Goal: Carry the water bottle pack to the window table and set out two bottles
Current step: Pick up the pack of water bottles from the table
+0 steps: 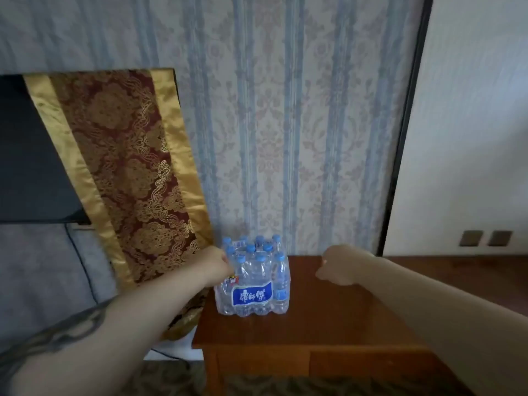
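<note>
Water bottle pack (253,284): left hand (214,265) pinches its wrap, right hand (338,265) curls empty nearby; grip both sides before lifting.

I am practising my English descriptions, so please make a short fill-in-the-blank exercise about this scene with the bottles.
1. The shrink-wrapped pack of clear plastic water bottles stands on the brown table, which is made of ____.
2. The round bottle caps are ____.
3. The left hand grips the pack's wrap; the right hand holds ____.
Missing words: wood; blue; nothing.
</note>
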A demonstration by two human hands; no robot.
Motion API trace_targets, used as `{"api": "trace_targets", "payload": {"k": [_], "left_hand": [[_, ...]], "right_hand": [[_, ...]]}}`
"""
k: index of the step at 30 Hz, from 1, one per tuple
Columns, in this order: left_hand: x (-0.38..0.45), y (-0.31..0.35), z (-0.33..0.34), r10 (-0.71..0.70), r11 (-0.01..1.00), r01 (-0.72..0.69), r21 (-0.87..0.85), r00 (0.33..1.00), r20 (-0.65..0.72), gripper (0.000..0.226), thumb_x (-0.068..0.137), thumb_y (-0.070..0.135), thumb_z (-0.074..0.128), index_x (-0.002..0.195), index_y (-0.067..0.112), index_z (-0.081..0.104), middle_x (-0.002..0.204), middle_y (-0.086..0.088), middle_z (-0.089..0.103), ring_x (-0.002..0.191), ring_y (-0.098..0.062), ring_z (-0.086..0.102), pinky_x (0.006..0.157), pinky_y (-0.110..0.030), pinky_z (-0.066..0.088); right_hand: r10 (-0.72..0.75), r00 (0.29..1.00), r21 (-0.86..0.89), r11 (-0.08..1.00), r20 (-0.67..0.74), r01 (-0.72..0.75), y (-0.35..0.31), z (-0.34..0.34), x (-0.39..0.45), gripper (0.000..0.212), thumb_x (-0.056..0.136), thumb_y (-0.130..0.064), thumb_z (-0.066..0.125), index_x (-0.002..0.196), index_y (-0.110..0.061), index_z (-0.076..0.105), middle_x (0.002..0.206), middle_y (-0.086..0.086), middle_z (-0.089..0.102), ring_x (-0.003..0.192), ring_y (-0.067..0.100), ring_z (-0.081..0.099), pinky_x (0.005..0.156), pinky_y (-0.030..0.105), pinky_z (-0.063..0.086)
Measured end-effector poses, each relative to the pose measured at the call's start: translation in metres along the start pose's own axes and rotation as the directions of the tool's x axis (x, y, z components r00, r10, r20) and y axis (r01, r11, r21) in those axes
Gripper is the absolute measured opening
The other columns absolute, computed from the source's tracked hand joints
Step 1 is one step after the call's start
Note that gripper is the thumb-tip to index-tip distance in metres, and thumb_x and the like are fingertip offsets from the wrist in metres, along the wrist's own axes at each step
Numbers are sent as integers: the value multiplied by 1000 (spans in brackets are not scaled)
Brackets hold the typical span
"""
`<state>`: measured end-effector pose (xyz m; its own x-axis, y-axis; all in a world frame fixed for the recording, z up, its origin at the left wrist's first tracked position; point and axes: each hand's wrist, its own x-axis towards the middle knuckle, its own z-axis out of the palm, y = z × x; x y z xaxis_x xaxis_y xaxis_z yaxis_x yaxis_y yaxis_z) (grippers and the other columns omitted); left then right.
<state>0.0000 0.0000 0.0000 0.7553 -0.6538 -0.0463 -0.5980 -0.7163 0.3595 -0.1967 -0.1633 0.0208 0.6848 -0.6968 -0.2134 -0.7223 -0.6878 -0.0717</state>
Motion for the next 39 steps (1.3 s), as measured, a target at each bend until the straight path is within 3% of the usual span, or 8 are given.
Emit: {"api": "trace_targets", "payload": {"k": [8,14,19,26,29,32,36,39], "left_hand": [[99,15,22,-25,998,27,-63,999,20,23,87,27,64,100,11,75,103,-8,72,94,-22,66,75,-29,48],[172,11,59,-65,992,68,-103,997,36,15,85,29,64,92,19,74,90,0,70,66,-8,57,57,-20,42],[213,-11,82,-155,976,152,-157,988,-3,20,88,30,60,103,20,69,99,3,69,82,-14,63,70,-29,49],[276,-51,114,-287,889,319,-329,947,144,58,88,52,56,128,10,50,118,-6,57,100,-24,60,86,-39,50],[285,-63,143,-316,867,337,-366,941,117,75,81,62,58,130,9,42,131,-13,44,105,-29,56,87,-43,50],[296,-74,158,-384,697,434,-571,898,214,84,69,65,69,128,13,37,128,-13,47,104,-29,55,81,-41,47],[302,-80,169,-357,528,493,-691,868,346,98,52,69,77,124,18,35,114,-7,56,97,-24,60,83,-43,50],[300,-84,175,-346,503,452,-736,886,307,93,51,63,82,116,23,30,107,-5,56,89,-20,61,77,-41,54]], "right_hand": [[-50,999,13,999,-4,50,5,4,113,38,94,-33,49,121,-9,62,129,9,61,115,27,59,97,39,50],[-64,998,58,996,25,62,10,18,199,40,95,-33,47,128,-14,58,129,5,61,112,24,59,90,34,50],[-31,998,285,958,47,16,-5,40,258,37,95,-36,47,117,-9,61,117,12,67,102,29,64,78,36,48],[208,949,798,516,237,-312,-42,87,323,66,92,-56,52,134,-5,55,131,16,63,111,32,62,91,40,47],[295,862,808,319,411,-495,-61,110,336,86,82,-67,58,130,5,52,90,13,64,76,23,60,70,33,48],[376,830,849,172,412,-499,-63,126,349,80,73,-61,73,116,4,60,62,4,50,51,13,45,50,25,38],[325,815,870,-57,480,-490,-52,132,353,84,56,-42,91,123,-1,59,101,16,71,92,30,70,90,43,57],[309,812,869,-180,495,-461,-49,141,346,97,43,-34,97,127,-2,61,109,20,73,97,38,71,93,53,56]]}}
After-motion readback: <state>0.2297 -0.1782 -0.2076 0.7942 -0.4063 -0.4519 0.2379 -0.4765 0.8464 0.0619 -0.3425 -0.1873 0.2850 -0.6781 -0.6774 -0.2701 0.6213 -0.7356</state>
